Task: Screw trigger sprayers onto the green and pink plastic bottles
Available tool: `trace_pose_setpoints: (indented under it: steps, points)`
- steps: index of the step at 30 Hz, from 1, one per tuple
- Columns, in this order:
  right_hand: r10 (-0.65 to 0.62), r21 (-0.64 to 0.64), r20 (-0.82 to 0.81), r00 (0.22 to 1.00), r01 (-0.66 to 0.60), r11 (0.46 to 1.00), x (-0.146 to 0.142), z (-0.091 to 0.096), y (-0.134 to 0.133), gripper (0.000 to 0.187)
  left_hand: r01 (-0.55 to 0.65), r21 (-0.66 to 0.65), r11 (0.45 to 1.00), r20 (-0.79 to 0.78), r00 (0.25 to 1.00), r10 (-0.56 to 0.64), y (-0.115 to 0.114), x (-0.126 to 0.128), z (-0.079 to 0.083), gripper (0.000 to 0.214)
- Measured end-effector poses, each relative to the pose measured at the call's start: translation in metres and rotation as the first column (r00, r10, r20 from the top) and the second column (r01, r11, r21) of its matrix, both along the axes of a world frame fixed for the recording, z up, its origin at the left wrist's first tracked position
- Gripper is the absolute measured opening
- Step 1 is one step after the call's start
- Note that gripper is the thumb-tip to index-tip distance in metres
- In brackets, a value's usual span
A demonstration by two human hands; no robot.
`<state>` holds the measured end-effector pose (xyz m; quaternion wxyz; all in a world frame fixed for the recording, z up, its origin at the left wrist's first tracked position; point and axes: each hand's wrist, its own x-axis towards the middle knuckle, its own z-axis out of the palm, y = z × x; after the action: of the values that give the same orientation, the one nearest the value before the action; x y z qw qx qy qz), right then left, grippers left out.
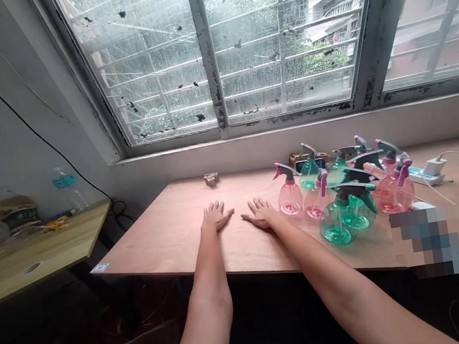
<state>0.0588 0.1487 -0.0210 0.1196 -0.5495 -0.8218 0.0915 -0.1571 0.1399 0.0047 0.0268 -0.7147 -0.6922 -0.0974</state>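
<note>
pale plywood tabletop (166,239) set under a wide window (211,82) with flaking grey frame, grimy panes, bars outside. left hand (216,217) and right hand (260,214) lie flat, palms down, fingers spread, close together mid-table; both released, grasping nothing. pink translucent plastic spray bottle (289,196) stands upright just beside the right hand, at the left edge of a cluster of pink and green spray bottles (337,228). white power strip (426,172) beyond the cluster. lower wooden side desk (30,253) at left along the grey wall
</note>
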Motion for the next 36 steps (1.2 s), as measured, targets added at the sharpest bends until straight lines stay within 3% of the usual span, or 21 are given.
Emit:
trace_pose_setpoints:
  steps: [14,19,23,31,36]
  points:
    - [0.055,0.057,-0.034,0.998,-0.053,0.997,-0.002,0.0,0.007,0.049,0.002,-0.045,0.999,-0.024,1.0,-0.003,0.022,-0.003,0.0,0.053]
    - [0.047,0.088,-0.064,0.997,-0.041,0.995,-0.002,0.001,0.005,0.047,0.016,0.005,1.0,-0.024,1.0,-0.016,0.021,-0.003,0.001,0.05]
    - [0.027,0.121,-0.102,0.994,-0.014,0.993,-0.002,-0.004,-0.005,0.047,0.044,0.08,0.996,-0.029,0.999,-0.042,0.01,0.001,-0.003,0.044]
    - [0.023,0.222,-0.176,0.984,0.017,0.975,0.01,-0.019,-0.032,0.044,0.07,0.183,0.981,-0.032,0.997,-0.065,-0.039,0.015,-0.027,0.043]
    - [0.087,0.34,-0.22,0.972,-0.007,0.94,0.013,-0.011,-0.049,0.024,0.063,0.215,0.975,-0.013,0.998,-0.062,-0.043,0.019,-0.027,0.04]
